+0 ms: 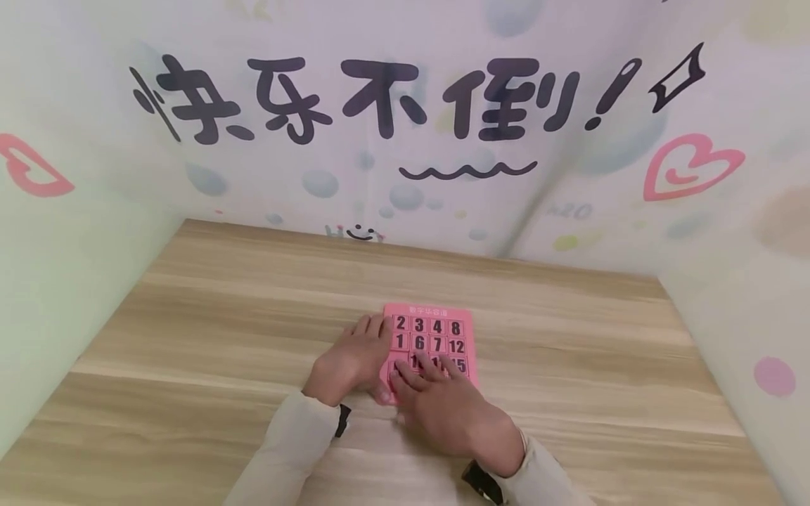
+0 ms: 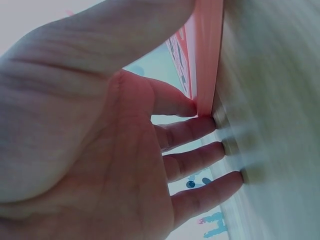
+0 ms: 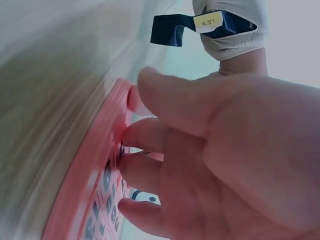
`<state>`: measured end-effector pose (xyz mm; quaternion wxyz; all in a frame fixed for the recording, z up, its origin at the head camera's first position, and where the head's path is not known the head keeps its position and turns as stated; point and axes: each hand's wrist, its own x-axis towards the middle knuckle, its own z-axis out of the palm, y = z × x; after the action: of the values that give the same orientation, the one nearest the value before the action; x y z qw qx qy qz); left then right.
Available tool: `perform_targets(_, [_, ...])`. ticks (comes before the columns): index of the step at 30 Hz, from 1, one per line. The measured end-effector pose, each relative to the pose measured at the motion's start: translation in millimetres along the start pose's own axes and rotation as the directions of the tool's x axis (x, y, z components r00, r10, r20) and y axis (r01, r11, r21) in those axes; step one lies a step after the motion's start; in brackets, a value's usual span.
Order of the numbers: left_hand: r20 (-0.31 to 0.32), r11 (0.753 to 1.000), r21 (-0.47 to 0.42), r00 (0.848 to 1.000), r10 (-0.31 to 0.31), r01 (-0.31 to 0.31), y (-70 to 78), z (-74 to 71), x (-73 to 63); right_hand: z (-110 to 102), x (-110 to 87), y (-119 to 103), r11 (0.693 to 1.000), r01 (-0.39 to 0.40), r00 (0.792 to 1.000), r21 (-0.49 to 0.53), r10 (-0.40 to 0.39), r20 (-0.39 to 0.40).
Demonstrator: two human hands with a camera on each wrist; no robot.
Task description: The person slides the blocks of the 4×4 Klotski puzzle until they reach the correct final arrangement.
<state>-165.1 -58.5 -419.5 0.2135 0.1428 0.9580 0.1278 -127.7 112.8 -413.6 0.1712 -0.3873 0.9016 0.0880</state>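
A pink number sliding puzzle (image 1: 430,311) lies flat on the wooden table. Its upper rows read 2, 3, 4, 8 and 1, 6, 7, 12; the lower tiles are partly or wholly covered. Along its left edge my left hand (image 1: 354,360) rests, thumb at the near left corner. In the left wrist view, the index fingertip touches the puzzle's side (image 2: 209,60) while the other extended fingertips rest on the table. Over the lower rows spreads my right hand (image 1: 452,411), its slightly bent fingers touching the tiles. The right wrist view shows those fingertips (image 3: 132,137) on the puzzle's face.
Wood-grain table (image 1: 221,316) surrounds the puzzle. A printed cloth wall (image 1: 354,197) with large black characters stands behind it, with side walls left and right. A dark strap (image 3: 220,24) shows on the left sleeve.
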Motion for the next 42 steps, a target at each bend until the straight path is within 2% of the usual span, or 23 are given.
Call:
perform_targets(11, [-0.003,1.0,-0.016,1.0,0.0,0.0,-2.6,-1.1,2.4,3,5.4,10,1.0,0.006,0.999,-0.024,-0.007,-0.035])
perform_targets(16, [0.01,0.999,-0.036,1.0,0.0,0.001,-3.7,1.8,4.0,7,7.7,13,1.0,0.005,0.998,-0.008,-0.006,-0.059])
perform_targets(18, [0.013,0.999,-0.042,1.0,-0.002,0.003,-4.1,2.7,4.6,7,7.0,16,0.999,0.011,0.998,0.03,-0.009,-0.061])
perform_targets(22, [0.02,1.0,-0.028,1.0,0.004,-0.004,-4.1,3.3,5.3,1,-5.1,27,0.994,0.052,0.995,0.095,-0.044,-0.085])
perform_targets(27, [0.022,1.0,-0.018,1.0,0.0,0.0,-4.9,0.8,5.3,-7,-25.4,41,0.993,0.09,0.991,0.079,-0.081,-0.11])
perform_targets(32, [0.02,1.0,-0.025,1.0,0.002,-0.001,-5.7,-0.9,6.1,-7,-30.5,43,0.987,0.116,0.991,0.107,-0.108,-0.078])
perform_targets(36, [0.021,0.999,-0.037,1.0,0.011,-0.01,-5.6,-0.8,5.9,-4,-29.2,40,0.988,0.1,0.995,0.116,-0.096,-0.037])
perform_targets(42, [0.023,0.999,-0.047,1.0,0.009,-0.008,-5.8,-0.5,5.7,-3,-26.8,34,0.993,0.073,0.997,0.09,-0.072,-0.024])
